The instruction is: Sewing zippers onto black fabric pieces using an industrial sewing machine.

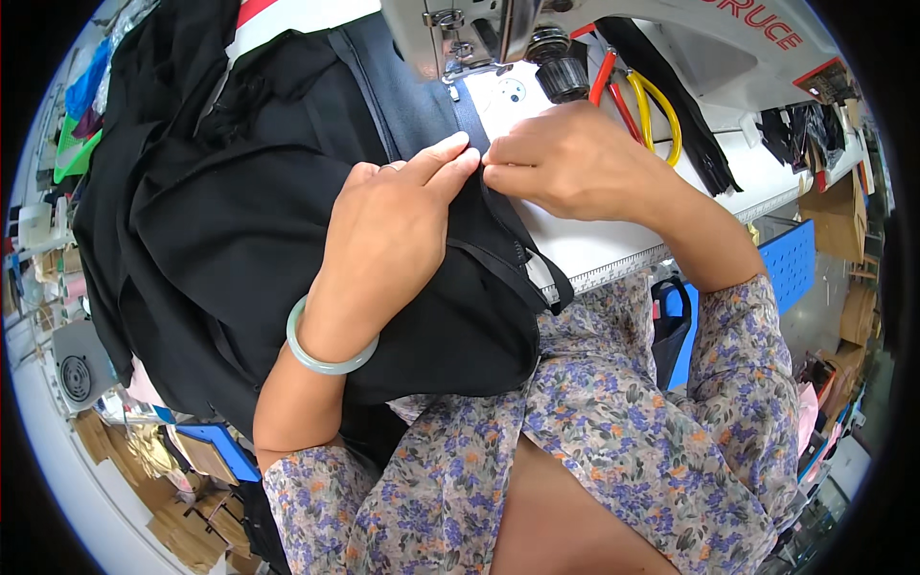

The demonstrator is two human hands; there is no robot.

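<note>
A black garment [240, 211] spreads over the left of the sewing table and hangs off its front edge. My left hand [388, 225], with a pale green bangle on the wrist, lies on the cloth; its thumb and fingers pinch the garment's edge just in front of the needle area. Close beside it, my right hand [575, 163] is closed, fingertips pinching that same edge. A dark strip [508, 216] with what looks like zipper teeth runs from my fingertips toward me. Above the fingers is the sewing machine's presser foot [453, 91].
The sewing machine [690, 43] reaches across the back. Yellow-handled scissors [668, 110] and a red-handled tool [604, 77] lie behind my right hand, near a black strip [695, 134]. A ruler tape [623, 266] follows the table's front edge. Cardboard boxes [832, 220] stand at the right.
</note>
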